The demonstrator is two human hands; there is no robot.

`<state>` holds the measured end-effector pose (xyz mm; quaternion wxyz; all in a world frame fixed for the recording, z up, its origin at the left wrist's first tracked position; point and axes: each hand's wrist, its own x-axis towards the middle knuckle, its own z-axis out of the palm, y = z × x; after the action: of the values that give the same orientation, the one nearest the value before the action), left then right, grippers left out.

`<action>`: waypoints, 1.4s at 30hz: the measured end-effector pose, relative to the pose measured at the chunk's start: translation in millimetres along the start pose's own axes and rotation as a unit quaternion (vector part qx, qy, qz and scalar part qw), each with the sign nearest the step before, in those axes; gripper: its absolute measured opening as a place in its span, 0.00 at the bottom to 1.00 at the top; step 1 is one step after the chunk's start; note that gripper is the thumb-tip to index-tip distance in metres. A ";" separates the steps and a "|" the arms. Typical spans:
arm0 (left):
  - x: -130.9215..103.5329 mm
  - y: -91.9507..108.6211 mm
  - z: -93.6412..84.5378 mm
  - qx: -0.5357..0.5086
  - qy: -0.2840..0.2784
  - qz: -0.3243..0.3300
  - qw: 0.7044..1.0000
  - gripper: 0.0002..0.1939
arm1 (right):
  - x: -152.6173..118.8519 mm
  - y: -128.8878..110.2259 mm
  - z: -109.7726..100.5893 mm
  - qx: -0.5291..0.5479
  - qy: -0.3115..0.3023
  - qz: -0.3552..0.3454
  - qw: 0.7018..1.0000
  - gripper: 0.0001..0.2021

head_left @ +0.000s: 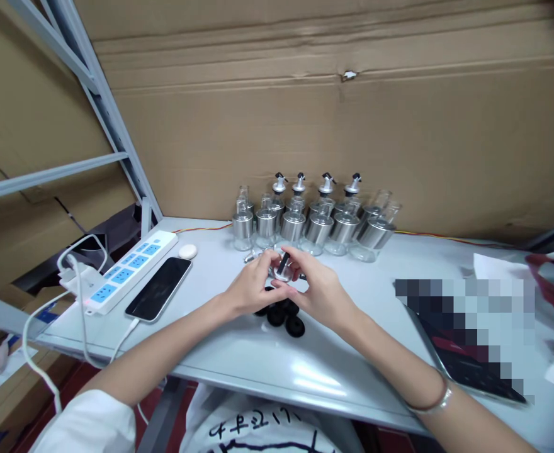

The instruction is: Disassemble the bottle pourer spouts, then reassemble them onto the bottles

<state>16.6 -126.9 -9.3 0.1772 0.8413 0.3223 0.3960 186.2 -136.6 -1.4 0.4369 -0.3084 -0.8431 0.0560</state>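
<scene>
Holding a small silver-and-black spout piece [282, 264] between the fingertips of left hand [251, 286] at about eight o'clock and right hand [324, 289] at about four o'clock. Bent fingers, narrow around the piece, with thumbs near to each other on the six o'clock side; cannot tell the exact force of the grip, nor the shape of the hidden underside. For careful handling, better to steady the body with one hand and to work softly with the other, pressing straight and not sideways on the black lever, perhaps weak against bending. At six o'clock, just beside and partly under the hands, a loose cluster of round black pieces [286, 311] on the table [366, 277]; better to lift the wrists a little, so as not to scatter them. At eleven o'clock, just behind the left fingers, small metallic parts [250, 257], too unclear to name. From eleven to one o'clock, steel-sleeved glass bottles [293, 226], with four spouts [327, 182] on top at the back. Near nine o'clock, a white round object [187, 251], a phone [160, 289] and a power strip [133, 270]. At four o'clock, well apart, a dark flat device [475, 371].
</scene>
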 end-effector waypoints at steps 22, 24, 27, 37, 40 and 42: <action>-13.2 -0.8 -0.2 0.164 -0.037 0.064 0.984 0.13 | -5.5 -7.8 1.0 -0.036 0.001 -0.018 0.999 0.21; -14.1 3.5 2.6 0.130 -0.017 0.024 0.991 0.12 | -5.2 -9.7 1.4 -0.036 0.004 -0.023 0.999 0.20; -15.1 8.5 6.5 0.077 0.022 -0.028 0.996 0.13 | -5.2 -11.7 2.5 -0.034 0.011 -0.025 0.999 0.18; -15.0 4.5 3.7 0.181 0.003 0.089 0.979 0.11 | -5.4 -4.9 1.4 -0.150 0.015 -0.125 0.981 0.11; -14.0 7.6 3.9 0.172 0.003 0.092 0.981 0.12 | -5.5 -3.0 2.0 -0.179 0.011 -0.151 0.972 0.12; -13.4 9.9 3.8 0.167 -0.005 0.085 0.982 0.12 | -6.0 -1.3 3.2 -0.190 0.003 -0.154 0.970 0.13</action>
<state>17.1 -143.4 -13.6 0.0018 0.8854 0.3107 0.3459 185.8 -140.5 -7.1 0.3764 -0.2521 -0.8743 -0.1744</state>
